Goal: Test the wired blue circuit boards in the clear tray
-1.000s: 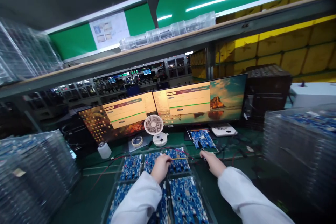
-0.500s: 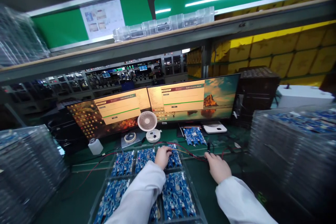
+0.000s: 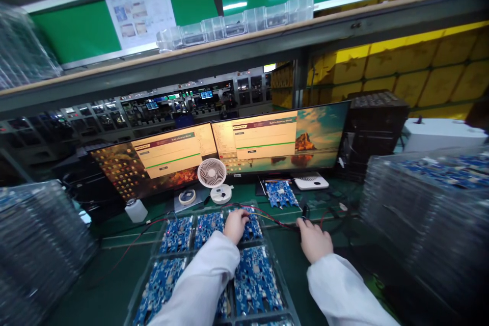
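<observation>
A clear tray [image 3: 153, 260] of several blue circuit boards lies on the green bench in front of me. My left hand [image 3: 236, 224] rests with curled fingers on the far right board [image 3: 252, 228] in the tray's back row, where red and yellow wires [image 3: 272, 219] meet it. My right hand [image 3: 314, 240] lies just right of the tray, fingers closed around a small black connector [image 3: 304, 211] at the end of those wires. Both arms wear white sleeves. One more blue board [image 3: 281, 193] sits alone below the right monitor.
Two monitors [image 3: 263, 137] stand side by side at the back, with a small white fan [image 3: 212, 174], a white bottle [image 3: 136, 210] and a white box [image 3: 311, 182] in front. Tall stacks of clear trays with boards rise at left [image 3: 34, 244] and right [image 3: 428, 204]. A shelf [image 3: 244, 56] runs overhead.
My right hand has pulled back from the lone board toward me with the wire end. My left hand stays on the tray's back row. The view has tilted slightly.
</observation>
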The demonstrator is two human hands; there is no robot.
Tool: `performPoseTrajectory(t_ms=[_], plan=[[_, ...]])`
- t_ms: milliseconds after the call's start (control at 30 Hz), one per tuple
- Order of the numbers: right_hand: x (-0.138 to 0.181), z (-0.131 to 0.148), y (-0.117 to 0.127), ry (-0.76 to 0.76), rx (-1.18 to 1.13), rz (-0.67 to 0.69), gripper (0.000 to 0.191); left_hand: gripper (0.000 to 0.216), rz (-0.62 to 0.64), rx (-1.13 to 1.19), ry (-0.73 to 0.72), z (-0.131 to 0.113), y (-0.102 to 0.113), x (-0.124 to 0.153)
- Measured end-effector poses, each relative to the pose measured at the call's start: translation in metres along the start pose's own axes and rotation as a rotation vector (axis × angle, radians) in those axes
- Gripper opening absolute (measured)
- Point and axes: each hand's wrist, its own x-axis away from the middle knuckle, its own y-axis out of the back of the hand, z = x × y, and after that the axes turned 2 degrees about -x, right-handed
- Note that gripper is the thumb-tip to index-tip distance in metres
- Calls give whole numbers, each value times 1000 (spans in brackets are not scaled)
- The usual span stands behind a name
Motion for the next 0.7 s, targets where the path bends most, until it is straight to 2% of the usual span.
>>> performPoseTrajectory(t_ms=[433, 533, 700], plan=[[-8, -2, -1, 48, -130, -66, 30, 21, 49, -73, -41, 0, 3, 2], [4, 10, 6, 74, -209, -123, 28, 22, 56, -85, -45, -1, 6, 2], [44, 34, 16, 203, -373, -208, 36, 22, 64, -80, -52, 0, 7, 0]])
